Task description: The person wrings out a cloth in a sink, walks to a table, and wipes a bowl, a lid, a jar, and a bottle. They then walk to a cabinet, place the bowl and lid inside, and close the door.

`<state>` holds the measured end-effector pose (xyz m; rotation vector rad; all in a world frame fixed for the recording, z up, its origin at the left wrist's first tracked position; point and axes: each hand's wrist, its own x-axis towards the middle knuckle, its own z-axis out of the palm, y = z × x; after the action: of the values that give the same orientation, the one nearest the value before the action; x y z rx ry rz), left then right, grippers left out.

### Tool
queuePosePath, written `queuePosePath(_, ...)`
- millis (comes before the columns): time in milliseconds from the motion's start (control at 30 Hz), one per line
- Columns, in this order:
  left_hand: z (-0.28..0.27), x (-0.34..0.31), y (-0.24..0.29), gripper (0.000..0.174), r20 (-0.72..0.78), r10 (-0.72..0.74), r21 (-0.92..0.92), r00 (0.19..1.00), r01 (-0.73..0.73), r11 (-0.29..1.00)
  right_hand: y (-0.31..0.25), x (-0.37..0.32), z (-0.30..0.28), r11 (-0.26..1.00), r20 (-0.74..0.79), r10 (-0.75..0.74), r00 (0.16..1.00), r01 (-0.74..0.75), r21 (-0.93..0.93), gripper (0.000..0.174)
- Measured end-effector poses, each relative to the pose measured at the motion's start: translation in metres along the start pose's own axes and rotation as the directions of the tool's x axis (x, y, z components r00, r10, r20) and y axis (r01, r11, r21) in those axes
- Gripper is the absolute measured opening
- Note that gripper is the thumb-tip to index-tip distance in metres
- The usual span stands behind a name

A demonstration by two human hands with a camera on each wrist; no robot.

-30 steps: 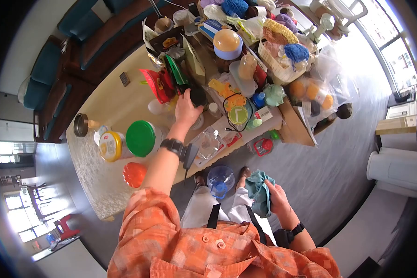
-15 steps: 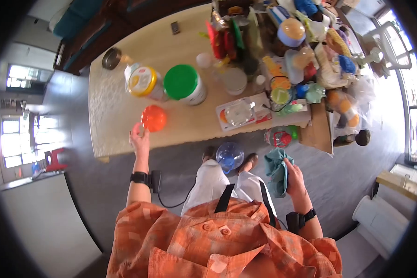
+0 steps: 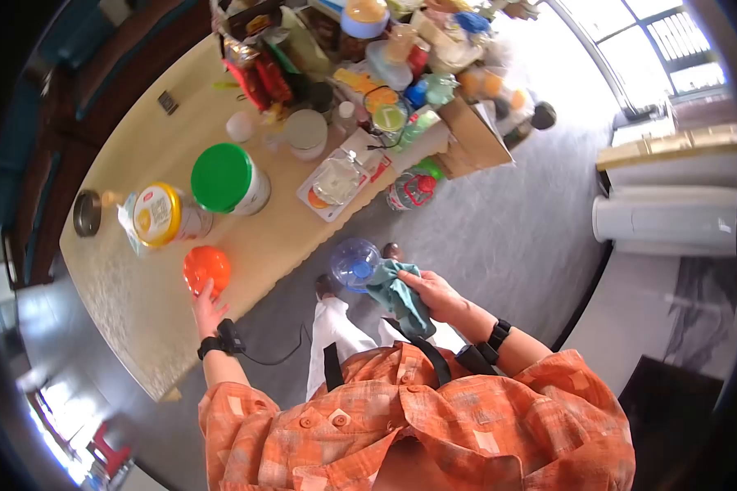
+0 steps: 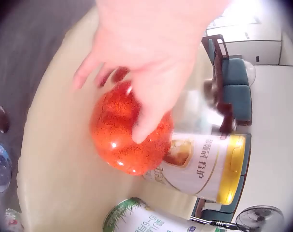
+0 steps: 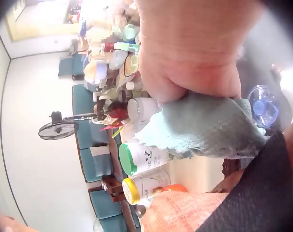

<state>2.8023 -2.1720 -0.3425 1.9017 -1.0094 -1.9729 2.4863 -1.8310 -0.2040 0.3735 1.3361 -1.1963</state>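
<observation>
A shiny orange, lobed, pumpkin-shaped thing sits near the table's front edge. My left hand is at its near side, fingers spread. In the left wrist view the thumb of that hand lies across the orange thing, while the other fingers stretch past its side without curling round it. My right hand grips a crumpled teal cloth in front of my body. The right wrist view shows the cloth bunched under that hand.
Behind the orange thing stand a yellow-lidded can and a green-lidded tub. A flat package lies near the table edge, with bags and clutter beyond. A clear blue bottle stands on the floor by my feet.
My left hand has left a dark round container among the bags and come to the orange thing. The head view has swung about. My right hand keeps hold of the cloth.
</observation>
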Motion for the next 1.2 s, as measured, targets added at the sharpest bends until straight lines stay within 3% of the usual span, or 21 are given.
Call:
queuePosePath(67, 0.011, 0.003, -0.003, 0.073, -0.169, 0.019, -0.011, 0.985, -0.021, 1.0, 0.011, -0.009, 0.0, 1.0, -0.019, 0.001, 1.0, -0.002, -0.008, 0.026)
queuePosePath(100, 0.019, -0.001, -0.001, 0.073, -0.146, 0.028, 0.0, 0.989, -0.028, 1.0, 0.014, -0.014, -0.003, 1.0, -0.031, -0.014, 0.999, 0.013, -0.016, 0.026)
queuePosePath(200, 0.048, -0.017, 0.009, 0.08, -0.349, 0.169, -0.05, 0.922, -0.199, 0.979, 0.017, -0.029, -0.018, 0.998, -0.046, -0.045, 0.998, 0.047, 0.042, 0.027)
queuePosePath(300, 0.072, -0.019, 0.013, 0.079, -0.417, 0.176, -0.194, 0.892, -0.276, 0.941, 0.023, -0.032, -0.045, 0.994, -0.075, -0.058, 0.996, 0.065, 0.09, 0.028)
queuePosePath(333, 0.071, -0.007, 0.008, 0.079, -0.404, 0.19, -0.191, 0.895, -0.286, 0.939, 0.027, -0.033, -0.056, 0.993, -0.076, -0.064, 0.995, 0.072, 0.097, 0.029)
queuePosePath(400, 0.061, 0.025, -0.003, 0.077, -0.312, 0.218, -0.379, 0.925, -0.332, 0.864, 0.025, -0.039, -0.076, 0.994, -0.086, -0.072, 0.994, 0.078, 0.072, 0.03)
queuePosePath(500, 0.08, 0.013, -0.006, 0.074, -0.384, 0.153, -0.396, 0.91, -0.312, 0.863, 0.029, -0.044, -0.122, 0.992, -0.086, -0.081, 0.993, 0.089, 0.092, 0.03)
queuePosePath(633, 0.106, -0.03, -0.039, 0.071, -0.325, 0.227, -0.242, 0.918, -0.313, 0.919, 0.03, -0.063, -0.209, 0.963, -0.038, -0.131, 0.991, 0.136, 0.235, 0.028)
queuePosePath(733, 0.14, -0.081, -0.069, 0.068, -0.322, 0.204, 0.041, 0.925, -0.201, 0.979, 0.026, -0.083, -0.296, 0.922, -0.086, -0.189, 0.978, 0.207, 0.328, 0.028)
queuePosePath(800, 0.175, -0.115, -0.085, 0.065, -0.218, 0.144, 0.198, 0.965, -0.101, 0.975, 0.018, -0.116, -0.351, 0.866, -0.136, -0.24, 0.961, 0.275, 0.418, 0.027)
queuePosePath(833, 0.215, -0.153, -0.087, 0.06, -0.259, 0.128, 0.208, 0.957, -0.074, 0.975, 0.02, -0.128, -0.382, 0.842, -0.182, -0.287, 0.94, 0.339, 0.421, 0.026)
queuePosePath(900, 0.245, -0.14, -0.109, 0.053, -0.027, -0.058, 0.196, 0.998, 0.062, 0.979, 0.016, -0.161, -0.432, 0.799, -0.247, -0.341, 0.907, 0.418, 0.433, 0.028)
queuePosePath(967, 0.315, -0.162, -0.117, 0.048, 0.182, -0.01, 0.323, 0.983, -0.05, 0.945, 0.014, -0.186, -0.474, 0.738, -0.29, -0.392, 0.873, 0.487, 0.467, 0.028)
queuePosePath(1000, 0.358, -0.176, -0.114, 0.049, 0.2, -0.101, 0.376, 0.975, 0.019, 0.927, 0.014, -0.191, -0.494, 0.708, -0.315, -0.405, 0.858, 0.512, 0.486, 0.029)
queuePosePath(1067, 0.424, -0.155, -0.128, 0.05, 0.446, -0.218, 0.459, 0.868, -0.013, 0.888, 0.009, -0.186, -0.529, 0.668, -0.356, -0.417, 0.836, 0.548, 0.504, 0.029)
queuePosePath(1100, 0.475, -0.177, -0.121, 0.051, 0.517, -0.294, 0.454, 0.804, 0.033, 0.89, 0.005, -0.184, -0.544, 0.634, -0.402, -0.395, 0.826, 0.561, 0.532, 0.029)
queuePosePath(1133, 0.524, -0.209, -0.104, 0.052, 0.476, -0.358, 0.573, 0.803, 0.026, 0.819, -0.003, -0.176, -0.558, 0.624, -0.397, -0.388, 0.831, 0.555, 0.551, 0.029)
queuePosePath(1200, 0.592, -0.207, -0.104, 0.056, 0.621, -0.36, 0.55, 0.696, -0.06, 0.833, -0.045, -0.174, -0.571, 0.642, -0.393, -0.41, 0.823, 0.567, 0.517, 0.031)
